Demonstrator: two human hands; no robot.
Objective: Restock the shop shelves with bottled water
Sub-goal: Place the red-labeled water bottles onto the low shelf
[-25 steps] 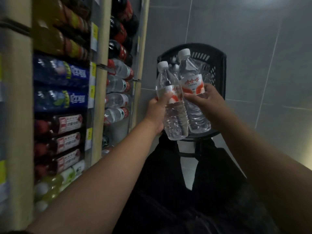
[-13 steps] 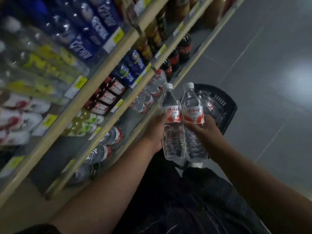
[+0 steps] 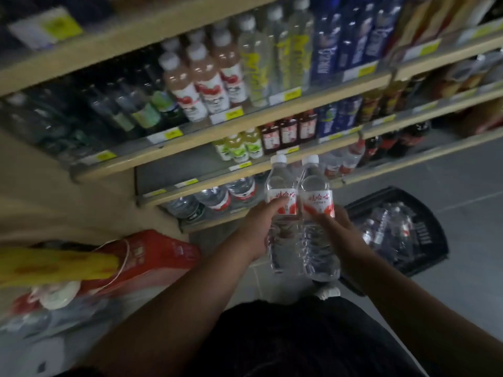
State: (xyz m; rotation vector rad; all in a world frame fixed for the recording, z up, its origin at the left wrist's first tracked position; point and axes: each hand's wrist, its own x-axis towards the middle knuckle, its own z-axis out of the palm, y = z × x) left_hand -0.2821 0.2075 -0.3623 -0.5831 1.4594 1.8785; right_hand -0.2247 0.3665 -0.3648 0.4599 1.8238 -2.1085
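I hold two clear water bottles with white caps and red-and-white labels upright, side by side, in front of the lowest shelves. My left hand [image 3: 258,229] grips the left bottle [image 3: 281,197] around its middle. My right hand [image 3: 340,232] grips the right bottle [image 3: 317,200] the same way. The two bottles touch each other. A black plastic basket [image 3: 427,240] on the floor to the right holds several more water bottles [image 3: 389,229]. The bottom shelf [image 3: 206,221] behind the held bottles carries a few similar water bottles [image 3: 217,198].
Wooden shelves [image 3: 245,123] above hold rows of juice, tea, cola and blue-labelled drinks with yellow price tags. A red packet [image 3: 152,257] and a yellow packet [image 3: 54,265] lie at the lower left. Grey tiled floor [image 3: 462,186] lies to the right of the shelves.
My view has swung from the aisle floor and basket toward the shelf front. Both hands still hold the two bottles together, now away from the basket and near the bottom shelves.
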